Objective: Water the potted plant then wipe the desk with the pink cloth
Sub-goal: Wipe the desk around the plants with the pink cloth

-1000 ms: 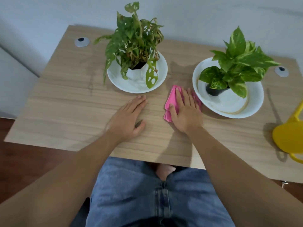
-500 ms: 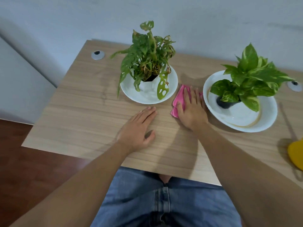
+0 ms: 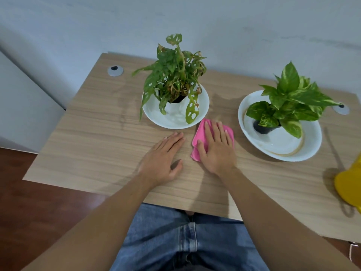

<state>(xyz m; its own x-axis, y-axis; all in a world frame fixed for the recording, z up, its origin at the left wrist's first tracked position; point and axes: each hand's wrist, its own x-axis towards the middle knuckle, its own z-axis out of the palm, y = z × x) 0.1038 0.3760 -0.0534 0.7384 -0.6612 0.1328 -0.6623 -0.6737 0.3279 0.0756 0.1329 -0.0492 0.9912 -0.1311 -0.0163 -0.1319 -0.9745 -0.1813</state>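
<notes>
A folded pink cloth (image 3: pixel 199 133) lies on the wooden desk (image 3: pixel 93 149) between two potted plants. My right hand (image 3: pixel 216 149) presses flat on the cloth, fingers spread forward, covering most of it. My left hand (image 3: pixel 162 159) rests palm down on the bare desk just left of the cloth, holding nothing. A leafy plant with holed leaves (image 3: pixel 173 75) stands in a white dish (image 3: pixel 203 106) behind my hands. A broad-leaved plant (image 3: pixel 291 96) in a dark pot sits in a second white dish (image 3: pixel 310 147) to the right.
A yellow watering can (image 3: pixel 349 186) stands at the desk's right edge, partly out of frame. Grey cable grommets (image 3: pixel 115 71) sit in the far corners. A pale wall runs behind the desk. My lap in jeans is below the front edge.
My right hand has slid the pink cloth a little back toward me and to the left between the dishes. The camera view has shifted. My left hand stays flat on the desk.
</notes>
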